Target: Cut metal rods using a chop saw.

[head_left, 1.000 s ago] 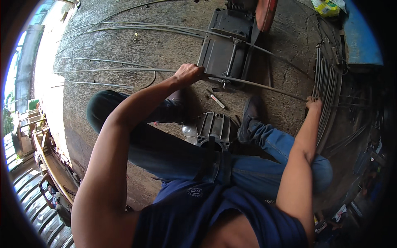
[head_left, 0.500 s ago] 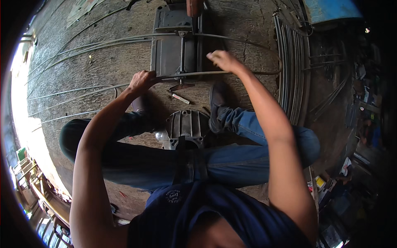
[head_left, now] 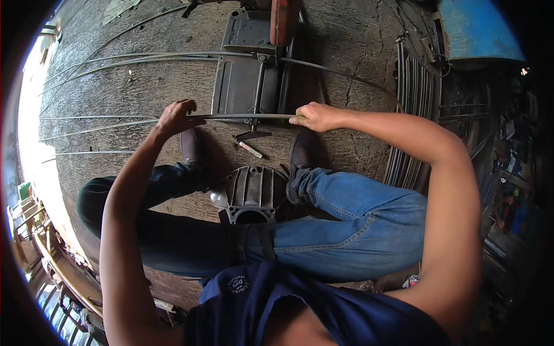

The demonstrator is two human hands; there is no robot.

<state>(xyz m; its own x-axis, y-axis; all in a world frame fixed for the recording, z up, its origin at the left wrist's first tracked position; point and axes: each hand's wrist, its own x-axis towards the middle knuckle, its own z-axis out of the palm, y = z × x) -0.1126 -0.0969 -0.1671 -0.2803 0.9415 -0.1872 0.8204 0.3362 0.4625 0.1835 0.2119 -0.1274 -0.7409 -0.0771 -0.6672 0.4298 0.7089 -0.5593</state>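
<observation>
A long metal rod [head_left: 242, 116] crosses in front of me, over the near end of a dark metal bench clamp with a screw [head_left: 261, 86]. My right hand [head_left: 315, 117] is closed on the rod, fingertips and thumb pressed together. At the rod's left part is my left hand [head_left: 175, 117], its curved fingers lifted apart from the thumb, which lies beside the rod. A far strand of rod [head_left: 340, 72] runs across the clamp and bends toward my right forearm, which hides the curve. A red metal piece [head_left: 281, 23] stands at the clamp's far end.
Between my legs sits a grey ribbed metal housing [head_left: 252, 193]. A white marker pen [head_left: 250, 150] lies before it. Bundled rods [head_left: 414, 86] lie at the right, near a blue panel [head_left: 479, 29]. More thin rods [head_left: 98, 130] stretch leftward over the rough floor [head_left: 346, 34].
My right hand has come down and closed on the rod. My left hand has shifted left along it, its fingers loosening. The view has moved slightly.
</observation>
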